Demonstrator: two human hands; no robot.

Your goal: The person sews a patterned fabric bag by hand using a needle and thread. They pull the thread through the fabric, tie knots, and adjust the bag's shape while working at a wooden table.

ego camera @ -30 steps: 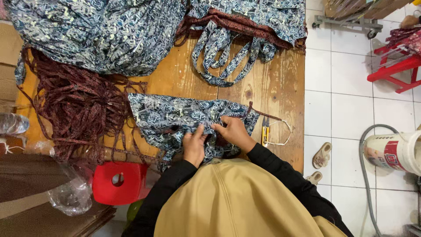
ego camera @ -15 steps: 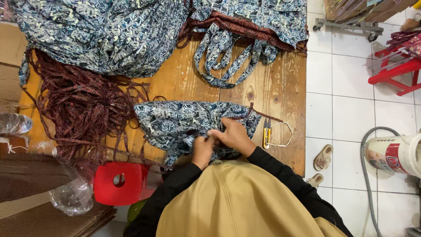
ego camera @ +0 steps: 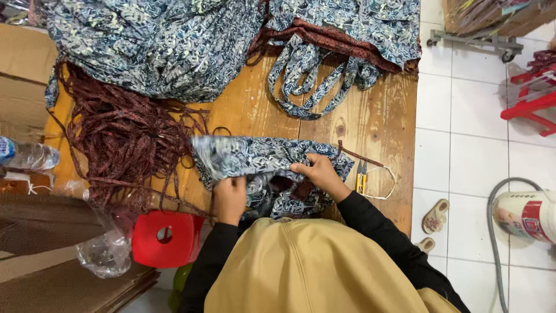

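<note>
A small piece of blue-and-white patterned fabric (ego camera: pixel 255 157), like a pouch, lies on the wooden table (ego camera: pixel 376 116) near its front edge. My left hand (ego camera: pixel 230 198) grips its lower left part. My right hand (ego camera: pixel 320 174) holds its upper edge a little to the right, and a dark opening with maroon lining shows between the two hands. A maroon cord (ego camera: pixel 360 156) runs out from the fabric's right end. Yellow thread snips (ego camera: pixel 361 179) with a white loop lie just right of my right hand.
A heap of maroon strips (ego camera: pixel 119 139) covers the table's left. Large blue patterned cloth (ego camera: pixel 156 46) and looped handles (ego camera: pixel 301 81) lie at the back. A red stool (ego camera: pixel 168 237), water bottle (ego camera: pixel 29 155), cardboard, sandals (ego camera: pixel 434 215) and a white-red container (ego camera: pixel 527 214) surround the table.
My hands have moved apart: the left hand has slid left and down along the fabric, and the pouch is now spread wider with its opening showing.
</note>
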